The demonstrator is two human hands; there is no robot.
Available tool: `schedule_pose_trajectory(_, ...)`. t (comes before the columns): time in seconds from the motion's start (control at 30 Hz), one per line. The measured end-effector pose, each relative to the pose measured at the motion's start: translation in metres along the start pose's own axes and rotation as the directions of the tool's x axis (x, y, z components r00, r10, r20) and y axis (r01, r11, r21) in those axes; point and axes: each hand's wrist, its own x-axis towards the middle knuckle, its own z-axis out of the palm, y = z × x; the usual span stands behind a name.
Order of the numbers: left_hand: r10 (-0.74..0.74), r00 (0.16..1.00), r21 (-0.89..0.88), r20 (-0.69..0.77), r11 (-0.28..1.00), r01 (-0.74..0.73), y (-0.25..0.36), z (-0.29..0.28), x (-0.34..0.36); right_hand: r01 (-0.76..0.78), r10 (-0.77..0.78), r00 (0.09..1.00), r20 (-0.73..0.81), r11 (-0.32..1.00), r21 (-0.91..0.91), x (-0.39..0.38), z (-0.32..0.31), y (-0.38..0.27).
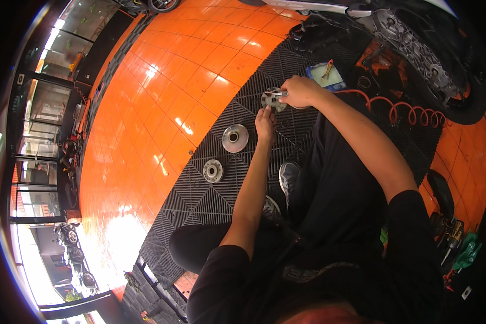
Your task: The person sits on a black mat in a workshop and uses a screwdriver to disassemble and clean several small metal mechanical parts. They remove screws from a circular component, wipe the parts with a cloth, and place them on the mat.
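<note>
My left hand (264, 124) is closed on the near edge of a grey round metal part (272, 102), holding it above the black mat. My right hand (301, 92) is closed around an air blow gun (280, 93), whose silver end lies over the part's face. Fingers hide most of the gun's body. Left of my left forearm, a shiny metal pulley disc (235, 138) with a dark centre hole lies flat on the mat. Closer to me sits a smaller round metal piece (213, 171) with holes around its middle.
A red coiled air hose (397, 110) runs right from behind my right forearm. Beyond that arm, a blue-edged tray (335, 81) of pale liquid holds a brush (327, 69). A scooter with an exposed engine (410, 48) stands far right; a power drill (454, 237) lies near right.
</note>
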Motion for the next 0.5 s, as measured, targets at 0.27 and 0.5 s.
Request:
schedule_pose_trajectory(0.27, 0.082, 0.995, -0.009, -0.063, 0.996, -0.083, -0.0009, -0.0069, 0.0012, -0.036, 0.036, 0.998, 0.042, 0.999, -0.013, 0.0008, -0.0040, -0.0066)
schedule_pose_trajectory(0.5, 0.074, 0.994, -0.032, -0.076, 0.997, -0.076, 0.0020, -0.0053, 0.0002, -0.033, 0.032, 0.998, 0.054, 0.999, 0.023, 0.0015, -0.0028, -0.0008)
